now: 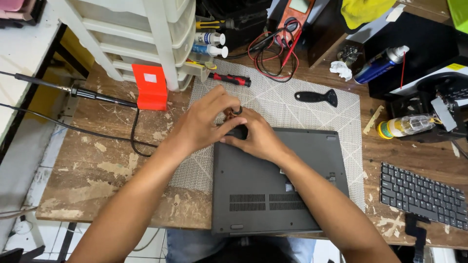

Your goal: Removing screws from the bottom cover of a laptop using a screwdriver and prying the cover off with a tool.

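- At the far-left corner of the upturned laptop (278,185), both hands meeting over one spot: work in hand judged to be on the base cover, at its rear edge.
- Left of that, soldering iron (92,94) lying on the scarred wooden bench (87,165), tip tucked in an orange stand (151,87); both well apart from the hands.
- Left hand (202,124) reaching in from the left, forearm angled across the woven mat (273,107), fingers curled and closed round a small dark tool (237,111); ring-shaped end showing above the knuckles, rest hidden.
- Right hand (256,139) just beside it, touching the left, thumb and fingers pressed on a dark oblong part at the cover's edge; wrist resting on the laptop. Closed or merely pressing down — cannot tell.
- Next move, as a judgement: calls for a steady, upright tool and light pressure, the right hand bracing the cover.
- Farther right, black plastic scraper (317,97) on the mat, blue spray can (382,65) behind it, loose keyboard (423,196) at the bench's right edge.
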